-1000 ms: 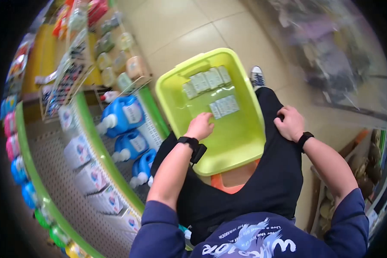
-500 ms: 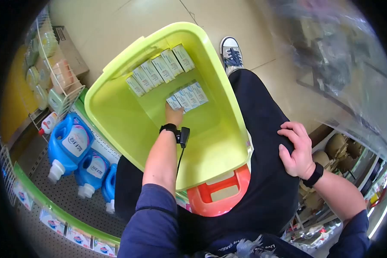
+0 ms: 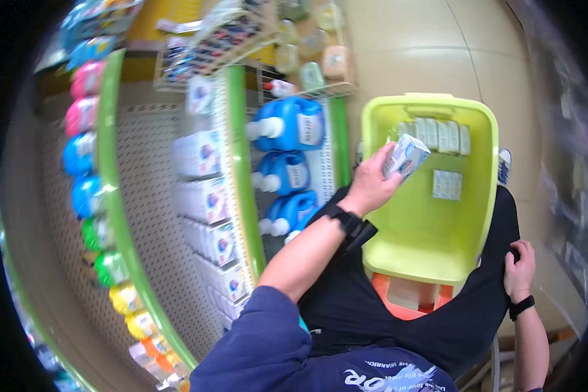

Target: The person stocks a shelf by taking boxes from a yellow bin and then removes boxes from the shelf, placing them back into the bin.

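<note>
My left hand (image 3: pixel 371 185) grips a small white and blue box (image 3: pixel 405 157) lifted above the left rim of a lime green plastic tub (image 3: pixel 482 196). Inside the tub lie a row of several similar boxes (image 3: pixel 438 135) at the far end and a smaller group of boxes (image 3: pixel 447 185) nearer the middle. My right hand (image 3: pixel 519 269) rests on my right knee with its fingers curled on the black trouser leg, holding nothing.
To the left, green-edged shelves carry white boxes (image 3: pixel 210 199), blue detergent jugs (image 3: pixel 294 130) and coloured bottles (image 3: pixel 81 157). A wire rack of small jars (image 3: pixel 310 52) stands beyond. An orange stool (image 3: pixel 408 297) sits under the tub. Tiled floor lies beyond the tub.
My left hand, which was reaching down to the boxes in the tub, now holds one box lifted above the rim. My view has swung left toward the shelves. My right hand stays on my knee.
</note>
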A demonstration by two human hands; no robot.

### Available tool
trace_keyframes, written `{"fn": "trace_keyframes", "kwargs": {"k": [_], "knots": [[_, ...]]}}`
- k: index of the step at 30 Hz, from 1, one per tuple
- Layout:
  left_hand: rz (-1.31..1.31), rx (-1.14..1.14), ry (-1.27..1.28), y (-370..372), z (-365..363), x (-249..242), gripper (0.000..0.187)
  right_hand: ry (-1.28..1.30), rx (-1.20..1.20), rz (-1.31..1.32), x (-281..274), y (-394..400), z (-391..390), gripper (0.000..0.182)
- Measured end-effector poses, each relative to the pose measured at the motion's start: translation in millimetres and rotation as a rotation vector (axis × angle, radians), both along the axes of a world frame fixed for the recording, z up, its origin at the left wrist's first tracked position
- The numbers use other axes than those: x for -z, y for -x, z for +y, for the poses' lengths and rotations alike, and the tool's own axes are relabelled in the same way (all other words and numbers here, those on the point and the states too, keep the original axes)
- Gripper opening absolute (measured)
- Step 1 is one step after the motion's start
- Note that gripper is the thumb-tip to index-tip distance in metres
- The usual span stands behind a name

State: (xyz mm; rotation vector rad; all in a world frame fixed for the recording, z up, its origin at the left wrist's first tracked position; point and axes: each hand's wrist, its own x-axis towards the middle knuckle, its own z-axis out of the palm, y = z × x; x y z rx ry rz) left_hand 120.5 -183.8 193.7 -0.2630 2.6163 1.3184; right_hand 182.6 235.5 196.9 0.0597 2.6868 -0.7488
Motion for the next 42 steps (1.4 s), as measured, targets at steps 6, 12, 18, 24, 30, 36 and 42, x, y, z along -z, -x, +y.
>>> {"fn": "trace_keyframes", "kwargs": {"k": [6,12,18,24,30,36,42], "knots": [[0.62,-0.18,0.209,-31.8,-117.0,-189.8,0.055,-0.094,-0.028,0.022,3.7,1.2,-15.5,0.021],[0.755,-0.589,0.932,-53.1,-288.3,-221.1,0.049,-0.158,-0.007,0.034,-3.7,-0.1,-25.4,0.02],[0.441,-0.908,1.173,-64.8,-426.0,-189.7,0.048,-0.161,-0.01,0.001,-12.2,6.7,-30.2,0.02],[0.14,-1.008,0.632,-60.8,-477.2,-160.4,0.042,-0.093,-0.072,-0.034,-8.2,18.4,-26.7,0.02],[-0.038,-0.977,0.302,-59.7,-469.8,-165.2,0.054,-0.056,-0.082,0.003,-4.8,20.3,-27.5,0.02],[0.008,-0.953,0.123,-63.6,-491.4,-157.7,0.054,-0.109,-0.096,0.015,-8.2,18.0,-28.5,0.02],[0.136,-0.981,0.381,-63.6,-497.9,-146.0,0.036,-0.137,-0.067,0.047,-10.4,12.3,-31.2,0.019]]}}
